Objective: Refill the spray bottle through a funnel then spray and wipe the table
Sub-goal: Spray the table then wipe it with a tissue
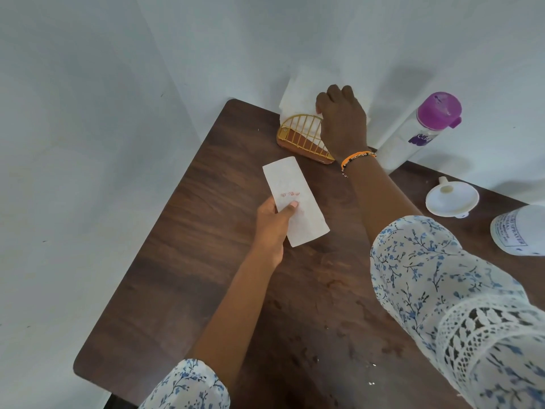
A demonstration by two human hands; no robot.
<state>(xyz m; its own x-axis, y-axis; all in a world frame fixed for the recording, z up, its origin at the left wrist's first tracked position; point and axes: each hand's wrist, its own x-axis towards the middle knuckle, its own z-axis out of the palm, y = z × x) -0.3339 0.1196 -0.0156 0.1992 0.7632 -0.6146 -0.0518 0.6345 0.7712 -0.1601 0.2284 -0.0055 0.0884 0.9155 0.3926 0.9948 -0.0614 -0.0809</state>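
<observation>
My left hand (275,222) grips a folded white paper napkin (295,202) with a small red print, held over the dark wooden table (206,261). My right hand (342,119) reaches to the far edge and closes on the white napkins (298,98) standing in a gold wire holder (303,137). A white funnel (451,199) lies on the table at the right. Part of a clear labelled bottle (519,231), seemingly the spray bottle, shows at the right edge. Wet droplets dot the near table surface (339,335).
A clear water bottle with a purple lid (421,128) stands by the wall at the back right. White walls close in behind and to the left of the table. The table's left edge runs diagonally toward me.
</observation>
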